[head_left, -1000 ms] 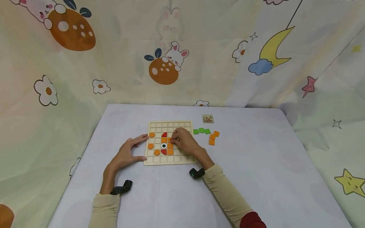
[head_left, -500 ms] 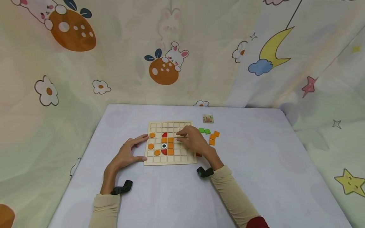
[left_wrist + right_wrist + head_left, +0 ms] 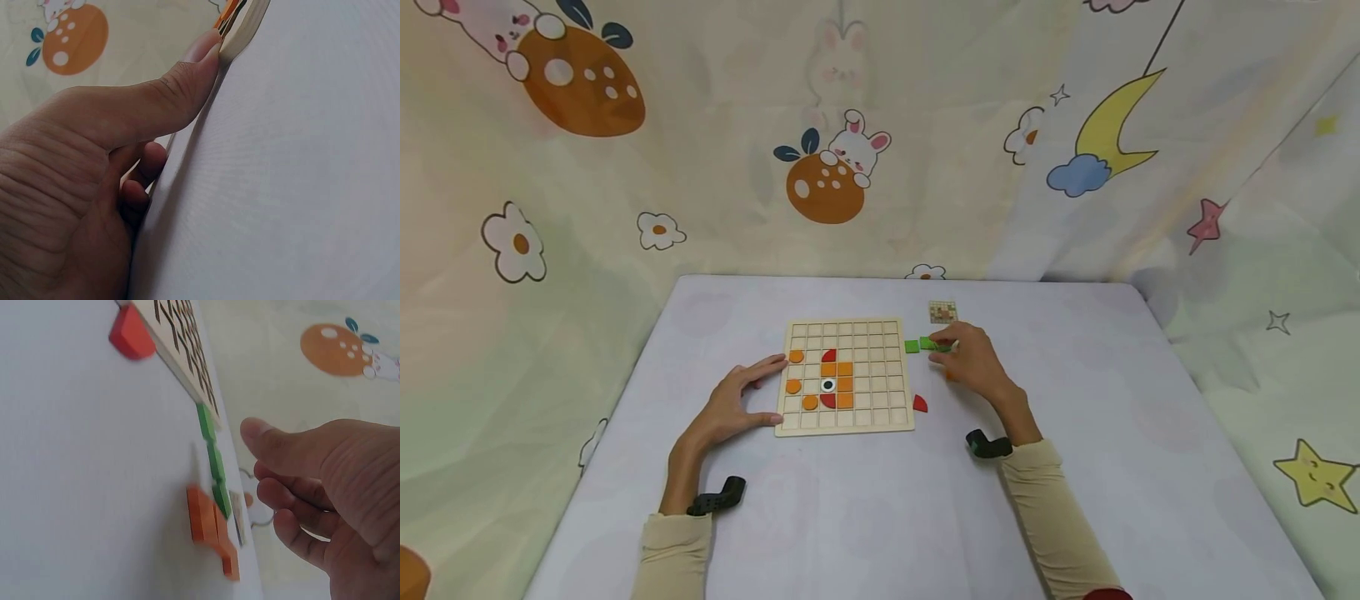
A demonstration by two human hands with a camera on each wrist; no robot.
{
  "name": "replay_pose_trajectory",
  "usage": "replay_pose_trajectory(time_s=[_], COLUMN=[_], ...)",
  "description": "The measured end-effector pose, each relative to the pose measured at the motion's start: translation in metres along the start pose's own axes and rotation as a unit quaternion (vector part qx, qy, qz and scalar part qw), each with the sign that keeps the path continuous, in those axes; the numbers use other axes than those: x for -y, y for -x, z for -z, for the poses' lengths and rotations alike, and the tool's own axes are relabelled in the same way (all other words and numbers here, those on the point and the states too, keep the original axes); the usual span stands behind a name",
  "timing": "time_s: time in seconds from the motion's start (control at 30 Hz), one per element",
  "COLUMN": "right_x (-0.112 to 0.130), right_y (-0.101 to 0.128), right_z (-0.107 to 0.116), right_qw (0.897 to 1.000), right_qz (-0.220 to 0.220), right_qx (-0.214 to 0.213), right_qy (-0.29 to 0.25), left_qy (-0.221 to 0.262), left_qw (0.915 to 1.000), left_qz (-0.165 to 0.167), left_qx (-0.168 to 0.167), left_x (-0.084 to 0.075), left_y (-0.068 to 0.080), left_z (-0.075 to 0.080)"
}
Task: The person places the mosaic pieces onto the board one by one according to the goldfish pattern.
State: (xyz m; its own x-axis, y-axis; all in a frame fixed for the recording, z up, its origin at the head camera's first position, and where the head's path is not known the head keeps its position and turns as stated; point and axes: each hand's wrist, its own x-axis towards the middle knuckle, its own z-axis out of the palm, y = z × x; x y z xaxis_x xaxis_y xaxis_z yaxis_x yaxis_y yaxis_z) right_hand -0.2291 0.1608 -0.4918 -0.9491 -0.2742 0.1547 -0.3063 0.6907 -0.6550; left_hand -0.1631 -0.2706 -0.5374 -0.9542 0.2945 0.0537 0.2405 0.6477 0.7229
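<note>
A square wooden grid board (image 3: 880, 375) lies on the table. At its left edge rests my left hand (image 3: 727, 402), thumb and fingers spread apart; in the left wrist view the thumb (image 3: 181, 94) touches the board's edge. The board carries orange discs (image 3: 793, 387), orange square tiles (image 3: 846, 384), red quarter-round pieces (image 3: 829, 356) and a white eye piece (image 3: 828, 385). Right of the board, my right hand (image 3: 976, 360) hovers over loose green tiles (image 3: 215, 462) and orange tiles (image 3: 203, 515). Its thumb and fingers are apart, with nothing visible between them.
A small patterned card (image 3: 943, 312) lies behind the green tiles. One loose red quarter-round piece (image 3: 920, 403) sits just off the board's right edge. The white-covered table (image 3: 850, 517) meets a printed cloth backdrop (image 3: 715, 125) at the back.
My right hand has left the orange tiles on the board and moved right, over the loose tiles, uncovering the board and the red piece. My left hand has kept its place.
</note>
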Motion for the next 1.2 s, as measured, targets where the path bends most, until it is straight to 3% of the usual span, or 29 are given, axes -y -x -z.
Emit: replay_pose_trajectory(time_s=[0.57,1.2], right_x=[-0.046,-0.05], right_y=[0.015,0.017], right_z=[0.028,0.024], right_qw=[0.999,0.999], right_qz=[-0.019,-0.033], right_qx=[-0.029,-0.025], right_qy=[0.031,0.025], left_qy=[0.003,-0.005], left_qw=[1.0,1.0], left_qz=[-0.006,-0.005], left_qx=[-0.002,0.0], left_x=[0.003,0.004], left_y=[0.0,0.0], left_z=[0.0,-0.002])
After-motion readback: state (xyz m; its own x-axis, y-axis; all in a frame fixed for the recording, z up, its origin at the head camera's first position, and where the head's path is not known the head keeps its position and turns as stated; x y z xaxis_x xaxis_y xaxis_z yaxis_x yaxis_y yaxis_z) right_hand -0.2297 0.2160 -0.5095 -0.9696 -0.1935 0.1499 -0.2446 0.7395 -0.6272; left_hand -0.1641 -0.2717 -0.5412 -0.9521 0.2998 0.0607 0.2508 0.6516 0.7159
